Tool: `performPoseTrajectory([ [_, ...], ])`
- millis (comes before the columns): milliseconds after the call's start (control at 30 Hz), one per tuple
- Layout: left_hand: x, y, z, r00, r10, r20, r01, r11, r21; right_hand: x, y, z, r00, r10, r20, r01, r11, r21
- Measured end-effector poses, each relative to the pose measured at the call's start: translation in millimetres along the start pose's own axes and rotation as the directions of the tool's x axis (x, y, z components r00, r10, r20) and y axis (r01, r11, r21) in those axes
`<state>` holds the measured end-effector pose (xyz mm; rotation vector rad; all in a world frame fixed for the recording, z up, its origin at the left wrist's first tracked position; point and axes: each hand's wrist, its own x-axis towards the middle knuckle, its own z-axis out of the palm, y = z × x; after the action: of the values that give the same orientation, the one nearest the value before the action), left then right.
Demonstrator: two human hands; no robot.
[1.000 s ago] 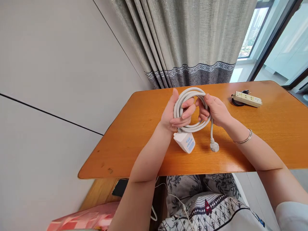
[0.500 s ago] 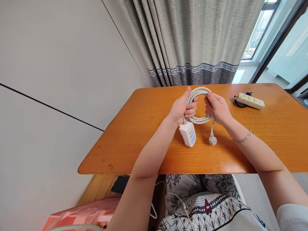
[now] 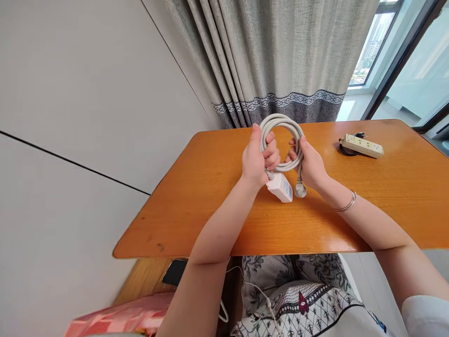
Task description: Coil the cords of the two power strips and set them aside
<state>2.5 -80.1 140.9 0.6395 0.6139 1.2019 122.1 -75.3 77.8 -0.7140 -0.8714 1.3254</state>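
A white power cord [image 3: 280,119], coiled into several loops, is held up above the wooden table [image 3: 196,201]. My left hand [image 3: 258,157] is closed around the left side of the coil, thumb pointing up. On the opposite side, my right hand [image 3: 308,161] grips the loops between thumb and fingers. From the cord's end below my left hand hangs a white box-shaped socket block [image 3: 280,187] with a blue label, tilted. A pale plug [image 3: 300,189] dangles just beneath my right hand.
On the table's right lies a cream power strip [image 3: 363,145] with its black cord bunched behind it. A grey curtain [image 3: 291,56] hangs past the far edge. Below the table at left are a dark flat object [image 3: 174,271] and a pink bag [image 3: 122,313].
Both hands have moved the coil slightly left and up, and it now stands more upright. The socket block has swung into a stronger tilt, closer to the plug.
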Motion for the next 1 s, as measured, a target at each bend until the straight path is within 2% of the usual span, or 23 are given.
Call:
performPoseTrajectory([
  [167,-14,-13,10.4,0.999,-0.044,0.018,0.045,0.997,-0.056,-8,-1,8,0.992,0.058,-0.108,-0.048,0.994,0.096],
  [367,-12,-9,7.7,0.999,-0.035,0.027,0.038,0.995,-0.09,-15,-17,13,0.979,0.191,-0.067,-0.166,0.947,0.275],
  [467,-11,-14,6.9,0.999,-0.034,0.031,0.038,0.992,-0.12,-15,-20,10,0.972,0.224,-0.074,-0.191,0.931,0.311],
  [667,-18,-31,8.6,0.999,0.005,0.046,0.002,0.991,-0.137,-19,-18,6,0.971,0.178,-0.158,-0.142,0.966,0.218],
  [867,-22,-34,7.2,0.996,0.06,0.061,-0.051,0.988,-0.148,-23,-17,6,0.994,0.076,-0.077,-0.07,0.995,0.071],
  [1000,-26,-33,7.8,0.995,0.053,0.085,-0.04,0.988,-0.148,-24,-14,9,0.993,0.081,-0.088,-0.069,0.99,0.126],
])
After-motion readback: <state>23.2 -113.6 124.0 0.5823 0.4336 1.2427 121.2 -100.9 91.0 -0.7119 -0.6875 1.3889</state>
